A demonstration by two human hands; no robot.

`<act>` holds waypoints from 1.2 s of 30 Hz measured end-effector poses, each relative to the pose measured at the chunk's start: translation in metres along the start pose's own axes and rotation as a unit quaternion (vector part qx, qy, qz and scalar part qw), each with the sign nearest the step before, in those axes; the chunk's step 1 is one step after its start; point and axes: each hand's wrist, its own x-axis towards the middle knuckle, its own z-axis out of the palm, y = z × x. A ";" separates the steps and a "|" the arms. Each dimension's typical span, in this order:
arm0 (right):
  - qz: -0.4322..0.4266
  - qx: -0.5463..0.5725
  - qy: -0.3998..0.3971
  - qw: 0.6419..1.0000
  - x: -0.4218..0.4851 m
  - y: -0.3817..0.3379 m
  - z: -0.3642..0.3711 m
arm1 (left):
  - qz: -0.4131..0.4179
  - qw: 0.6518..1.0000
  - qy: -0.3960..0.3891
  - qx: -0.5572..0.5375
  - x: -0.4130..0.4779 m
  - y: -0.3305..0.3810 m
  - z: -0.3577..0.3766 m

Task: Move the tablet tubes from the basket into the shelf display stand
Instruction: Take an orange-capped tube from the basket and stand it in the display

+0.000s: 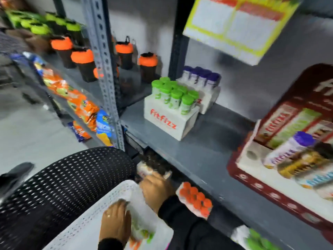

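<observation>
Both hands reach palm-down into the white basket, left hand on tubes, right hand grip unclear.

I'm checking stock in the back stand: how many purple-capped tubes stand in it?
4 show, in a row in the rear white stand behind the green-capped tubes. More may hide behind them.

My black sleeve crosses a white basket dotted with holes beside a black mesh one, while the grey shelf carries green-capped tubes in a white stand (red lettering), purple-capped tubes behind, and orange-lidded black shakers.
</observation>
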 end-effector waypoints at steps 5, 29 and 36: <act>0.065 0.034 -0.221 0.973 0.003 -0.028 0.082 | -0.116 0.992 -0.029 0.036 -0.050 -0.062 0.029; 0.133 -0.014 -0.383 0.914 0.033 -0.089 0.112 | -0.099 0.985 -0.093 0.107 -0.084 -0.094 0.048; 0.197 0.035 -0.334 0.921 0.018 -0.073 0.078 | -0.123 0.980 -0.138 0.079 -0.084 -0.090 0.041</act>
